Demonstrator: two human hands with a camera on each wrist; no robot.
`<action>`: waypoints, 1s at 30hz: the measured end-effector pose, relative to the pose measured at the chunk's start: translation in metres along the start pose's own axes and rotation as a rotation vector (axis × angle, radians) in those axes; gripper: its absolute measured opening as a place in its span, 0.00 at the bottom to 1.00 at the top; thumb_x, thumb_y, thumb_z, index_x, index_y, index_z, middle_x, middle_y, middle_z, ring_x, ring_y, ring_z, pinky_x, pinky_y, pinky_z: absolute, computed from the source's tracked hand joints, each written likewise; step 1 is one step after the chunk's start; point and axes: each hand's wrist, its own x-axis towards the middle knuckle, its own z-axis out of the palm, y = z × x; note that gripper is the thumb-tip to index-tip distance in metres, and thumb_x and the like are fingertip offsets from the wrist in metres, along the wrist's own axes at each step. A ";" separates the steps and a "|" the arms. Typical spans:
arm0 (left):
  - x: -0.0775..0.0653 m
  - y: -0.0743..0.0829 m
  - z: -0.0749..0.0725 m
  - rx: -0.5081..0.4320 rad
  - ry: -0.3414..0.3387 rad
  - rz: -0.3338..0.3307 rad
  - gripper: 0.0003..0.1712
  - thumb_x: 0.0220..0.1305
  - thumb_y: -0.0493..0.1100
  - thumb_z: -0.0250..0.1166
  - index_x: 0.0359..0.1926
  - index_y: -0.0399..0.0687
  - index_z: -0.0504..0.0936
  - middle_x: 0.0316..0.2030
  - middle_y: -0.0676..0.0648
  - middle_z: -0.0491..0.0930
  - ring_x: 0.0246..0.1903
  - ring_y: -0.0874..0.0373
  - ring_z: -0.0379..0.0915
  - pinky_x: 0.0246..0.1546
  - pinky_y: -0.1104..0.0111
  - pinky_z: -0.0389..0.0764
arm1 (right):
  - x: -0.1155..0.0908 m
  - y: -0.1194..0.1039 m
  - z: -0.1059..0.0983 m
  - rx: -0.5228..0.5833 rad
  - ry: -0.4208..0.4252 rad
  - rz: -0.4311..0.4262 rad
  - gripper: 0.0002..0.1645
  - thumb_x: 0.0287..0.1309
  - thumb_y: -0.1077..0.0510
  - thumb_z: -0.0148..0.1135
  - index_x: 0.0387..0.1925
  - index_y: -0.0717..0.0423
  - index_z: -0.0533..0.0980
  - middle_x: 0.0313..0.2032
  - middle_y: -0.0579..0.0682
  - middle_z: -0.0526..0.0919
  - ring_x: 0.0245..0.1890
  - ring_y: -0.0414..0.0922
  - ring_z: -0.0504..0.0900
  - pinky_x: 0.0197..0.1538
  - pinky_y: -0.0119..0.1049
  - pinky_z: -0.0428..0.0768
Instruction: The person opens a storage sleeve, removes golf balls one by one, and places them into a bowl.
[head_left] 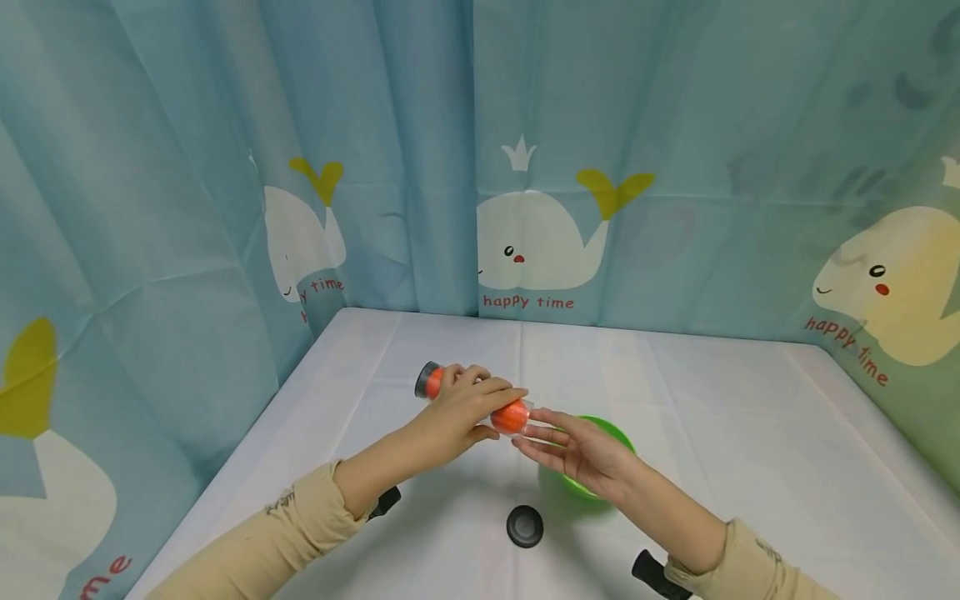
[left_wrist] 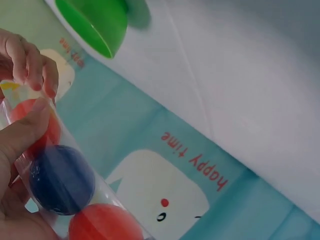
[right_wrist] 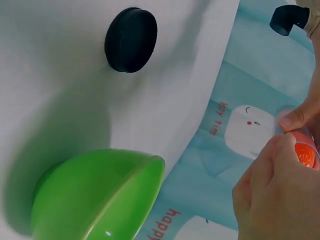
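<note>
My left hand (head_left: 461, 414) grips a clear tube of balls, held tilted above the table with its dark-capped end (head_left: 426, 380) up and to the left. Inside, an orange-red ball (head_left: 510, 417) sits at the lower end; behind it come a dark blue ball (left_wrist: 62, 180) and another red one (left_wrist: 105, 223). At the lower end, which has no cap on it, my right hand (head_left: 588, 458) holds its fingers extended, fingertips right at the rim. A green bowl (head_left: 613, 431) stands below and partly behind the right hand. A round black lid (head_left: 525, 527) lies on the table.
A white cloth covers the table (head_left: 712, 400). Blue curtains (head_left: 420, 125) with printed whales hang around its back and left side. Black wrist-camera parts (head_left: 660, 575) show at both sleeves.
</note>
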 end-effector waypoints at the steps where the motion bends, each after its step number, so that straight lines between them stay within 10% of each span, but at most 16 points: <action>1: 0.000 0.000 0.000 0.011 -0.001 0.009 0.34 0.49 0.39 0.72 0.60 0.53 0.75 0.53 0.53 0.78 0.53 0.53 0.66 0.56 0.51 0.60 | 0.000 0.000 0.000 0.001 0.001 -0.003 0.35 0.67 0.60 0.51 0.67 0.72 0.48 0.52 0.61 0.71 0.46 0.48 0.82 0.56 0.35 0.77; 18: 0.010 0.006 -0.007 0.278 0.045 0.098 0.28 0.47 0.32 0.73 0.51 0.56 0.81 0.46 0.55 0.81 0.50 0.56 0.67 0.54 0.53 0.65 | 0.003 0.005 0.006 0.034 0.007 -0.057 0.33 0.64 0.62 0.55 0.64 0.70 0.52 0.43 0.54 0.79 0.44 0.46 0.83 0.52 0.35 0.80; 30: 0.013 0.007 -0.009 0.497 0.100 0.161 0.23 0.48 0.37 0.74 0.45 0.61 0.81 0.43 0.54 0.79 0.51 0.55 0.69 0.58 0.50 0.65 | 0.008 0.009 0.012 0.082 0.036 -0.064 0.28 0.65 0.63 0.54 0.62 0.65 0.55 0.54 0.58 0.66 0.44 0.47 0.82 0.53 0.33 0.79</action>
